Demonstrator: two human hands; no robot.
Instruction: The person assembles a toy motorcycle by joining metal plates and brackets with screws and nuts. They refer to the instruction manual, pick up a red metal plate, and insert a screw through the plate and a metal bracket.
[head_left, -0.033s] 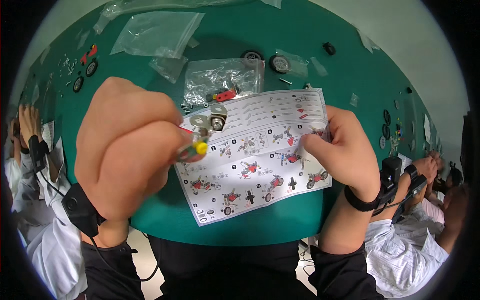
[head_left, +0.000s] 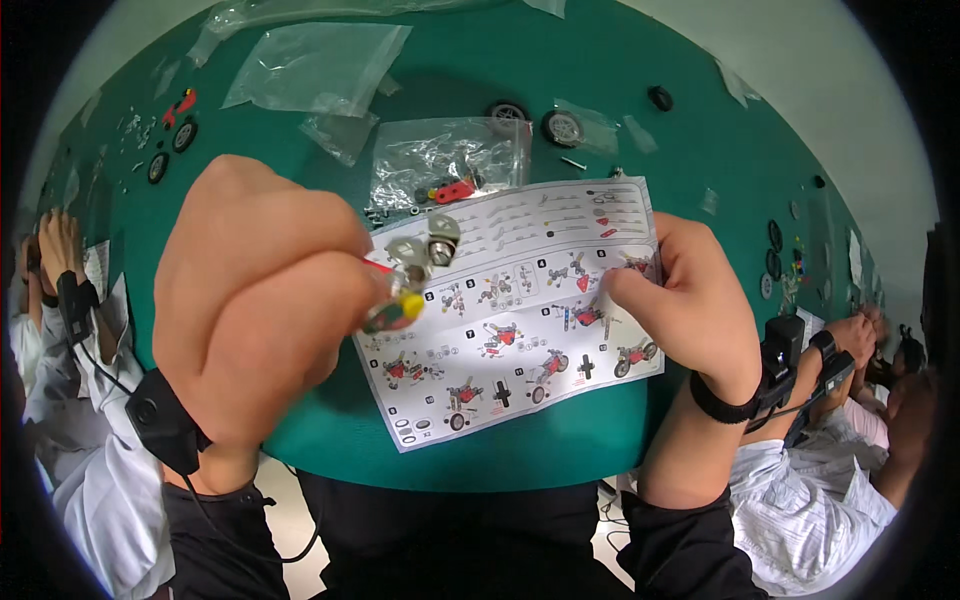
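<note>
Raised close to the camera, my left hand (head_left: 262,300) is closed around a small toy model assembly (head_left: 412,275). Silvery metal plates with a screw, a yellow piece and a bit of red stick out past its fingers; the rest is hidden. My right hand (head_left: 690,300) pinches the right edge of a paper instruction sheet (head_left: 480,405), its thumb on top. Printed steps of a toy motorcycle cover the sheet, which tilts over the table's near part. The assembly hangs over the sheet's left part.
Beyond the sheet lie a clear plastic bag (head_left: 410,160) and red parts (head_left: 455,191). Wheels (head_left: 562,128), a bolt (head_left: 573,163) and a large clear bag (head_left: 310,65) rest on the green table (head_left: 460,70). Other people's hands (head_left: 62,245) (head_left: 852,335) are at both sides.
My left hand and the assembly have shifted very slightly to the right, and the assembly has turned a little. My right hand and the sheet look unchanged.
</note>
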